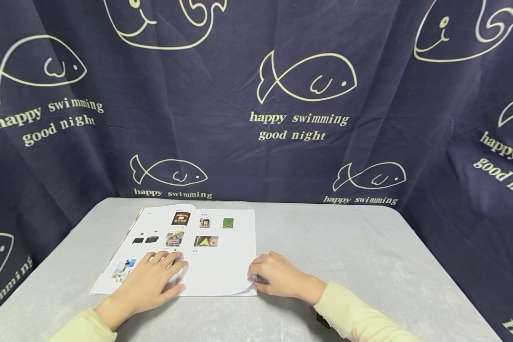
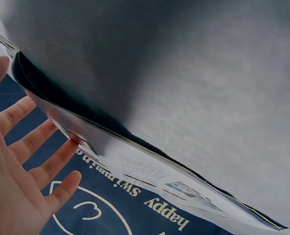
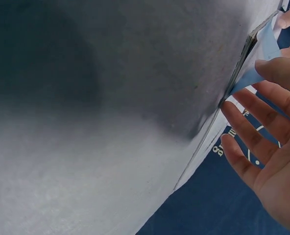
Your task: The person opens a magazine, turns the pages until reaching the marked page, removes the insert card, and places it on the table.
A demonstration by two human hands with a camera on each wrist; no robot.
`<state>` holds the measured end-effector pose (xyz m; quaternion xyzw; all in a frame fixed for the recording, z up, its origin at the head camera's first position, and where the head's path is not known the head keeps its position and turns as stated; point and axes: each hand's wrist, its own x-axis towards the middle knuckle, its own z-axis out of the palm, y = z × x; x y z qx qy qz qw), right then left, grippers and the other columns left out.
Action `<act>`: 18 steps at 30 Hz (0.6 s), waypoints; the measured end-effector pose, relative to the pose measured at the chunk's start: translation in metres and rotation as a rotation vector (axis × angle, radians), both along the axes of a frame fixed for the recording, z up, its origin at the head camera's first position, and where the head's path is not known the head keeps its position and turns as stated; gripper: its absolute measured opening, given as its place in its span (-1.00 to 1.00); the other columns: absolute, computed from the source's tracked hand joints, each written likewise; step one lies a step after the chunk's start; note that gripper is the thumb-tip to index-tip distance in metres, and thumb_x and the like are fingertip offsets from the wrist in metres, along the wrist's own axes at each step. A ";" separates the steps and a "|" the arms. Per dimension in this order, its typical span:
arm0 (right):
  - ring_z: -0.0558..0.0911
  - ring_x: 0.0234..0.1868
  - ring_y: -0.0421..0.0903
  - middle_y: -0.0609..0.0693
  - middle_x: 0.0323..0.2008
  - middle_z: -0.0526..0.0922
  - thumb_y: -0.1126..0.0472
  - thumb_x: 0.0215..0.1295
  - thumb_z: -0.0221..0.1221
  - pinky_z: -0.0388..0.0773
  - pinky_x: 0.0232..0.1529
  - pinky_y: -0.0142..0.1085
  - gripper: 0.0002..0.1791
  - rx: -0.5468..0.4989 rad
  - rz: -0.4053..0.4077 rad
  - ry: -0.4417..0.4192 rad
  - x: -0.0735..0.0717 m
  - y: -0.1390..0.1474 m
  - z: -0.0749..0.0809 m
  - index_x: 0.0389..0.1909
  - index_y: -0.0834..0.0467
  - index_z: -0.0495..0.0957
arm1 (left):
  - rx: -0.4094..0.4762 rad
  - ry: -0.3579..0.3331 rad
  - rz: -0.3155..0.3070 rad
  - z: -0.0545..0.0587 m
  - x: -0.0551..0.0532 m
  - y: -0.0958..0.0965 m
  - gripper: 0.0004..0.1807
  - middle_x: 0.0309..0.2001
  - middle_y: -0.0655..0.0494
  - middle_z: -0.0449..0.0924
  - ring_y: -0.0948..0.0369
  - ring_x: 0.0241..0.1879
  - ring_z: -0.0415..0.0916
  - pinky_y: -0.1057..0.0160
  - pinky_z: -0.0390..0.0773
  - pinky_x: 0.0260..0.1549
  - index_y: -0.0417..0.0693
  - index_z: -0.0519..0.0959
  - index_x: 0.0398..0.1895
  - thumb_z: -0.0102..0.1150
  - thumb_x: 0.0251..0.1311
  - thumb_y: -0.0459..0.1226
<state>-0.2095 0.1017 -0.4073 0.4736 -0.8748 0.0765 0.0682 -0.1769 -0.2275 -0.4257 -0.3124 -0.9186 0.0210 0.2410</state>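
A book [image 1: 222, 268] with printed pictures and white paper lies open on the table. My left hand [image 1: 147, 282] rests on its left page near the spine; in the left wrist view its fingers [image 2: 61, 161] are spread and fairly straight against the paper. At the lower right corner of the book, my right hand [image 1: 282, 278] pinches a page, whose corner curls up. In the right wrist view the thumb [image 3: 277, 68] lies on the raised page [image 3: 250, 78], with the other fingers beyond it.
The grey table [image 1: 346, 247] extends to the right of the book. A dark blue curtain [image 1: 239, 142] printed with white fish and lettering hangs behind and at both sides. Something small and black [image 1: 322, 320] shows beneath the right sleeve.
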 end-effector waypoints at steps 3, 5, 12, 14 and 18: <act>0.50 -0.35 -0.32 -0.21 -0.35 0.65 0.12 0.01 0.26 0.34 -0.33 -0.47 -0.90 -0.031 0.026 0.042 -0.002 0.000 -0.002 -0.40 -0.02 0.61 | 0.001 0.010 -0.004 0.000 0.000 0.001 -0.52 -0.06 0.09 0.53 0.06 -0.11 0.46 0.04 0.37 -0.17 0.14 0.54 -0.12 0.16 -0.09 0.14; 0.51 -0.36 -0.32 -0.22 -0.37 0.65 0.12 0.01 0.26 0.34 -0.33 -0.47 -0.91 -0.038 0.031 0.055 -0.003 0.000 -0.004 -0.41 -0.03 0.61 | 0.001 0.008 -0.002 0.000 0.000 0.001 -0.50 -0.07 0.10 0.54 0.06 -0.12 0.46 0.04 0.37 -0.17 0.14 0.54 -0.11 0.16 -0.10 0.17; 0.51 -0.39 -0.33 -0.23 -0.40 0.65 0.17 0.03 0.25 0.31 -0.35 -0.49 -0.95 -0.030 0.011 0.050 -0.004 -0.001 -0.003 -0.44 -0.04 0.62 | -0.007 -0.019 0.013 -0.001 0.000 0.002 -0.43 -0.06 0.10 0.53 0.04 -0.13 0.46 0.02 0.37 -0.17 0.15 0.53 -0.09 0.12 -0.11 0.25; 0.51 -0.40 -0.33 -0.24 -0.42 0.64 0.19 0.02 0.25 0.30 -0.37 -0.50 -0.94 -0.040 0.013 0.060 -0.004 -0.002 -0.002 -0.45 -0.05 0.62 | -0.009 -0.020 0.009 -0.002 0.000 0.002 -0.41 -0.06 0.10 0.53 0.03 -0.14 0.47 0.01 0.38 -0.17 0.15 0.53 -0.09 0.11 -0.11 0.27; 0.54 -0.39 -0.32 -0.24 -0.43 0.65 0.19 0.02 0.25 0.31 -0.37 -0.52 -0.94 -0.069 0.019 0.089 -0.005 -0.002 -0.001 -0.45 -0.04 0.63 | -0.002 -0.030 0.000 -0.003 -0.001 0.002 -0.36 -0.06 0.09 0.53 0.02 -0.16 0.48 0.01 0.38 -0.18 0.15 0.54 -0.09 0.09 -0.14 0.33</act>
